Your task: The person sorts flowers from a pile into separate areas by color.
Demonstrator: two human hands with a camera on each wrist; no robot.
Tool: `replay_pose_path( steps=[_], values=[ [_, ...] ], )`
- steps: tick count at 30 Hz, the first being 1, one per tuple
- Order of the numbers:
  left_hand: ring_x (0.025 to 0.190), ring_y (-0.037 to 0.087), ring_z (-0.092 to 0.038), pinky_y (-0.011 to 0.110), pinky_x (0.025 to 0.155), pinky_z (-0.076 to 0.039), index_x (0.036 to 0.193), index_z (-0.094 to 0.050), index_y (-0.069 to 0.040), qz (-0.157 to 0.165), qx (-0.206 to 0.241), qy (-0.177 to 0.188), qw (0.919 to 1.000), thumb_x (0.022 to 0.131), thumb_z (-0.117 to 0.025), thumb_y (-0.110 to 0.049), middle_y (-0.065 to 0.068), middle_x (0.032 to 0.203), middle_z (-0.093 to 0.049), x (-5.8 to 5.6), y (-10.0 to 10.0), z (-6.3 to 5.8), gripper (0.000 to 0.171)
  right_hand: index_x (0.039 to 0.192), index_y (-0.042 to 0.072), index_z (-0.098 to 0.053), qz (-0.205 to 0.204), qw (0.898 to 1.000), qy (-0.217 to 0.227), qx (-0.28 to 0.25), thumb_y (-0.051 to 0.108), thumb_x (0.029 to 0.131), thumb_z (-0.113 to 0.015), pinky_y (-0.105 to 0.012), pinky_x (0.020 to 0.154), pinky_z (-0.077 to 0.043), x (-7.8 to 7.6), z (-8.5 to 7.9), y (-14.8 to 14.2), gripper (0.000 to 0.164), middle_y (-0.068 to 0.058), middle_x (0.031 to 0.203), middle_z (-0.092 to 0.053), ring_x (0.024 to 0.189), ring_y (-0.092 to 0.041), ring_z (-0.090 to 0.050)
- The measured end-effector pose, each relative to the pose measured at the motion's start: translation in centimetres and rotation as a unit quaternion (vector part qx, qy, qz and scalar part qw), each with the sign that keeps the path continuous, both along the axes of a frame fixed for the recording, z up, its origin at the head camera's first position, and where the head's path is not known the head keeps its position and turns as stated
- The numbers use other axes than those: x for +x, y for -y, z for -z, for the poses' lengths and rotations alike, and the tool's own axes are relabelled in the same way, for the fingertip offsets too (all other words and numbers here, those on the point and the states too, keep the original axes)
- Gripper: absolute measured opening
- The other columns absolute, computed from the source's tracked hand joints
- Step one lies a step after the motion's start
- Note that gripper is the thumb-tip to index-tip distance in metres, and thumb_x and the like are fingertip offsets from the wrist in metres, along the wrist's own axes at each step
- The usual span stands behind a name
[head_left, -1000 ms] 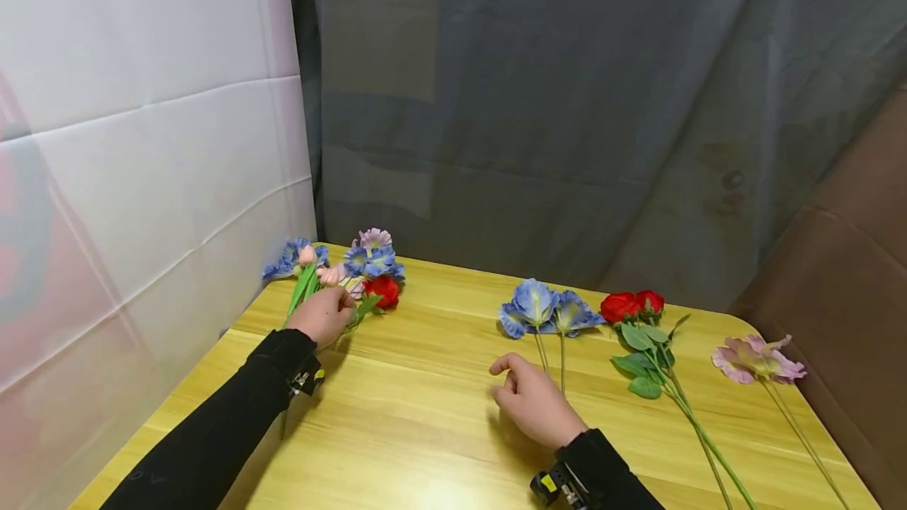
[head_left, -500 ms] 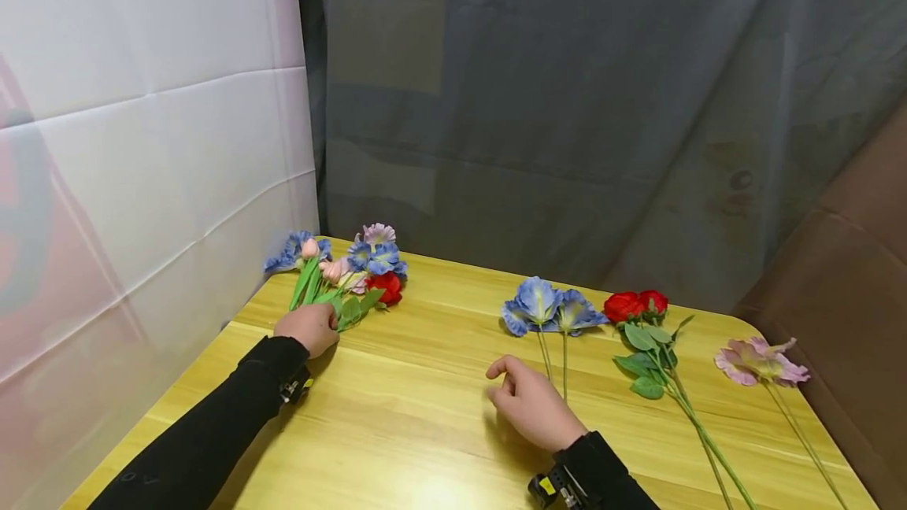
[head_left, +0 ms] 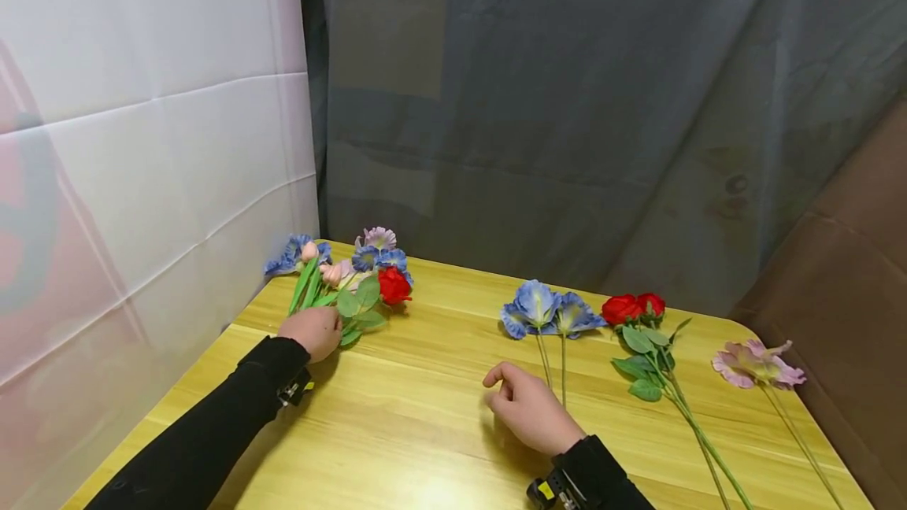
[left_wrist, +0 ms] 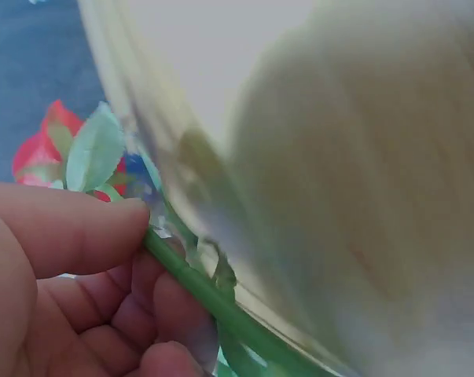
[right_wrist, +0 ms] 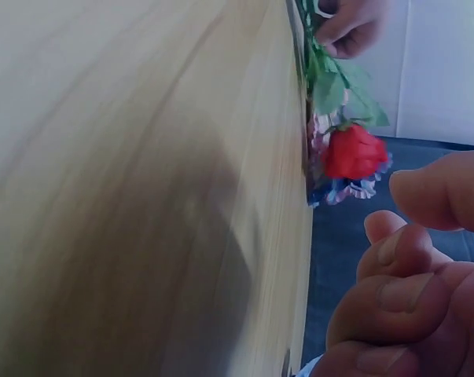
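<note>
At the table's far left, my left hand pinches the green stem of a red rose between thumb and fingers. The rose's leaves fan out just past the fingertips, and its bloom also shows in the right wrist view. Beside it lie pink tulips, blue flowers and a pale purple flower, their stems partly hidden by the hand. Over the middle right of the table, my right hand holds nothing, its fingers loosely bent. Nearest to it are two blue flowers on thin stems.
Two red roses with leafy stems lie right of the blue flowers. Farther right is a pale purple flower. A white cloth borders the wooden table on the left, a dark curtain behind.
My left hand has drawn back toward me from the blooms, then the rose has risen and shifted right with its leaves. The right hand has barely moved.
</note>
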State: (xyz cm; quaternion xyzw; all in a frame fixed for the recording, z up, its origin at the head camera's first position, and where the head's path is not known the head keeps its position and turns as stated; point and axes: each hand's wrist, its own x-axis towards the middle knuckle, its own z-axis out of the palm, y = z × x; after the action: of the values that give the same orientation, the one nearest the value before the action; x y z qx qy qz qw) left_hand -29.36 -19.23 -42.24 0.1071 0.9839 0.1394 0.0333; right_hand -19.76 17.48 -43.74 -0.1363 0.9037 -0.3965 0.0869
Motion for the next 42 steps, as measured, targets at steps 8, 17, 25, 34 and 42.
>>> replay_pose_path(
  steps=[8,17,25,34,42],
  values=[
    [0.059,0.019,-0.044,0.036,0.063,-0.037,0.079,-0.051,-0.01,0.046,0.042,-0.008,0.998,0.106,-0.046,-0.015,0.004,0.067,-0.045,0.6,-2.2,-1.4,0.028,0.115,0.011,-0.061,-0.004,1.0,0.009,-0.003,0.023,0.102,-0.06,-0.03,0.054,-0.034,0.1,0.1,0.0,0.018,-0.001,0.07,-0.05,0.054,-0.016,-0.042],
    [0.064,0.017,-0.044,0.035,0.065,-0.036,0.092,-0.053,-0.009,0.09,0.154,0.023,0.9836,0.107,-0.046,-0.011,0.005,0.076,-0.049,1.9,-5.0,-3.0,0.016,0.115,0.011,-0.061,-0.012,1.0,0.016,-0.018,0.025,0.102,-0.06,-0.03,0.054,-0.034,0.3,0.6,0.6,0.019,-0.001,0.07,-0.051,0.054,-0.016,-0.042],
    [0.061,0.019,-0.055,0.034,0.06,-0.045,0.1,-0.058,-0.007,0.108,0.262,0.077,0.9558,0.105,-0.049,-0.011,0.007,0.081,-0.055,2.1,-7.7,-4.3,0.011,0.114,0.012,-0.062,-0.023,0.999,0.009,-0.029,0.026,0.102,-0.06,-0.03,0.054,-0.034,0.3,0.1,1.7,0.019,-0.001,0.07,-0.05,0.053,-0.016,-0.041],
    [0.075,0.019,-0.056,0.035,0.062,-0.056,0.101,-0.053,0.003,0.15,0.474,0.199,0.8445,0.106,-0.046,-0.006,0.01,0.085,-0.053,2.7,-11.7,-2.8,0.012,0.132,0.009,-0.051,-0.043,0.995,0.024,-0.085,0.032,0.105,-0.057,-0.031,0.06,-0.039,0.4,-0.2,3.6,0.036,-0.005,0.086,-0.059,0.061,-0.017,-0.05],
    [0.077,0.017,-0.057,0.028,0.066,-0.053,0.102,-0.052,0.004,0.144,0.546,0.246,0.788,0.106,-0.045,-0.005,0.011,0.092,-0.057,3.6,-14.1,-1.6,0.012,0.155,0.006,-0.023,-0.019,0.985,0.051,-0.162,0.033,0.103,-0.06,-0.032,0.057,-0.045,1.0,-0.4,4.3,0.068,-0.012,0.085,-0.063,0.062,-0.024,-0.057]
  ],
)
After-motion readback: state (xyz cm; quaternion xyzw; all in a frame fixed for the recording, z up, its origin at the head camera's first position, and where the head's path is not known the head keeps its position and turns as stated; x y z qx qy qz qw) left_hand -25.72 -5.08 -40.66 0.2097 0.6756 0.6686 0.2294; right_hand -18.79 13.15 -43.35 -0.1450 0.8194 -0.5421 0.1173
